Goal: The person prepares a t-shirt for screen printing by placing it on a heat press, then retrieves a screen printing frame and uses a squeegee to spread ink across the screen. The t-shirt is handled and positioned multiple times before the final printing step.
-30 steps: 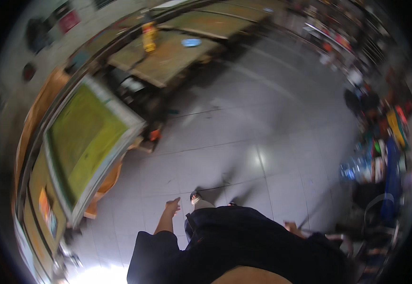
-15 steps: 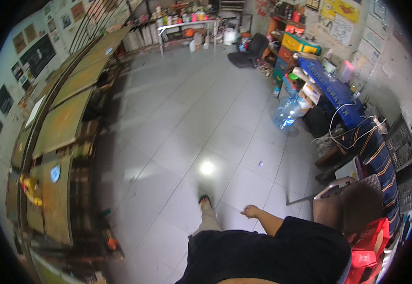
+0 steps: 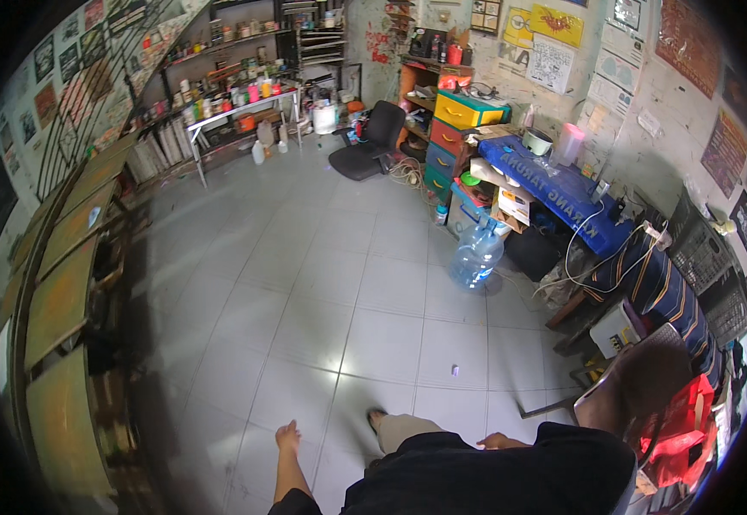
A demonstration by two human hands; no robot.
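My left hand (image 3: 287, 436) hangs out in front at the lower middle, over the grey tiled floor (image 3: 305, 318). Its fingers are loosely bent and apart, with nothing seen in them. Only part of my right hand (image 3: 502, 441) shows past the black shirt (image 3: 493, 476); its fingers are mostly hidden. Between the hands, one sandalled foot (image 3: 376, 419) rests on the tiles. A small whitish-purple scrap (image 3: 455, 371) lies on the floor ahead of my right hand. Neither hand touches any object that I can see.
Wooden racks (image 3: 60, 300) line the left. On the right are a brown chair (image 3: 635, 378), red bags (image 3: 682, 438), a clear blue water jug (image 3: 477, 256) and a desk under a blue banner (image 3: 553, 189). Further off stand coloured drawers (image 3: 446, 136), a black legless-looking seat (image 3: 360, 161) and a bottle-laden table (image 3: 197, 128).
The view has tilted up and swung right, and the jug and desk appear nearer. My left hand has come into view; my right hand has drawn back toward the body.
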